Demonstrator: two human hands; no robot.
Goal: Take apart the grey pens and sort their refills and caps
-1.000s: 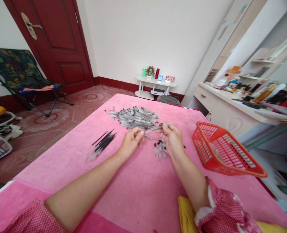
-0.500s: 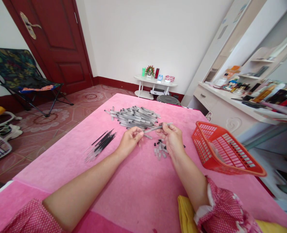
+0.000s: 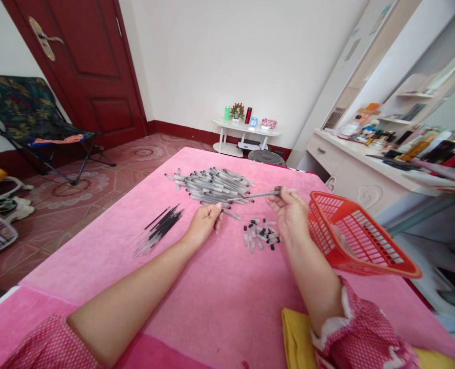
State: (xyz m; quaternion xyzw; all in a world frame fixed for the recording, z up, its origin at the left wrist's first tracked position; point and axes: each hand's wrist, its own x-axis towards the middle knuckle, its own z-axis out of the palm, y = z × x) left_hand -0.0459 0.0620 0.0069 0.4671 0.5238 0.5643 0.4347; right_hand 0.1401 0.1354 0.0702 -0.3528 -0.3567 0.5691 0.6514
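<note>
My right hand (image 3: 291,210) is raised beside the red basket, its fingers closed on a grey pen (image 3: 260,194). The pen's thin end points left, over the near edge of a heap of grey pens (image 3: 215,184). My left hand (image 3: 204,223) is closed just above the pink cloth, with a small dark end showing at its fingertips; what it grips is mostly hidden. A short clear piece (image 3: 233,214) lies right beside these fingers. Between the hands and nearer to me are several loose pen caps (image 3: 260,234), clear and black.
Thin black refills (image 3: 163,225) lie in a bundle on the left of the pink cloth (image 3: 212,292). At the right stands a red plastic basket (image 3: 325,246). A folded yellow cloth (image 3: 298,338) is under my right forearm. A cluttered dresser (image 3: 369,159) stands farther right.
My right hand has drawn the pen to the right and slightly up, away from my left hand. My left hand has shifted slightly and closed more. More of the cap pile now shows.
</note>
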